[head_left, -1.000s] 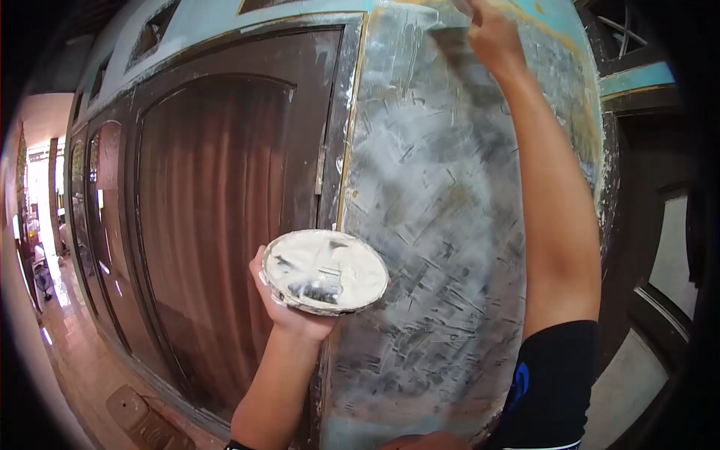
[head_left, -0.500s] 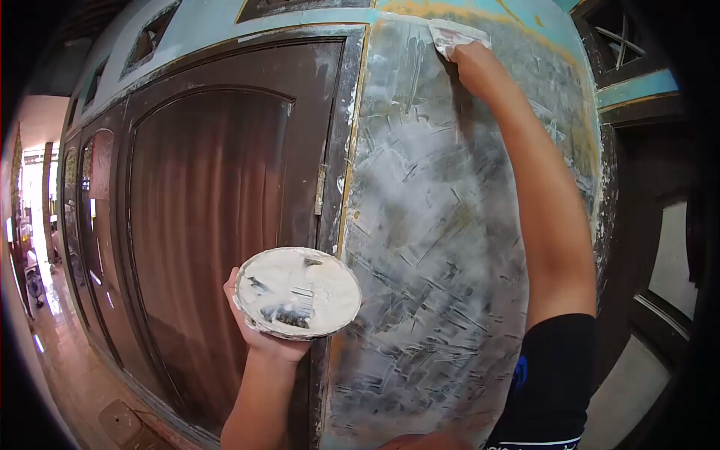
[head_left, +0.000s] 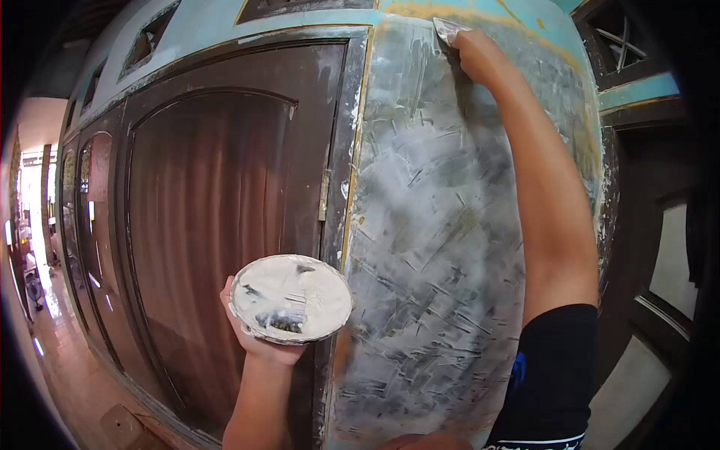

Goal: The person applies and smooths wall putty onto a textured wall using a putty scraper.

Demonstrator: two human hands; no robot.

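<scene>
High on the grey, streaked wall panel point(head_left: 427, 217), my right hand point(head_left: 477, 54) is closed around a flat putty scraper point(head_left: 448, 30), its blade tilted against the surface near the ochre and turquoise upper edge. White smears run down the panel just left of the blade. My left hand point(head_left: 259, 341) holds a round container of white putty point(head_left: 291, 298) from below, in front of the door frame. The putty's top faces me, with a dark bare patch near its lower middle. My left fingers are partly hidden behind the container.
To the left stands a brown door point(head_left: 202, 225) with a curtained glass pane and a hinge. Another dark door point(head_left: 645, 247) is at the right. A tiled floor point(head_left: 82, 367) runs toward a bright opening at the far left.
The scraper has turned and shows a narrower blade, with my right hand slightly lower. My left hand and the container sit slightly further left and lower in view.
</scene>
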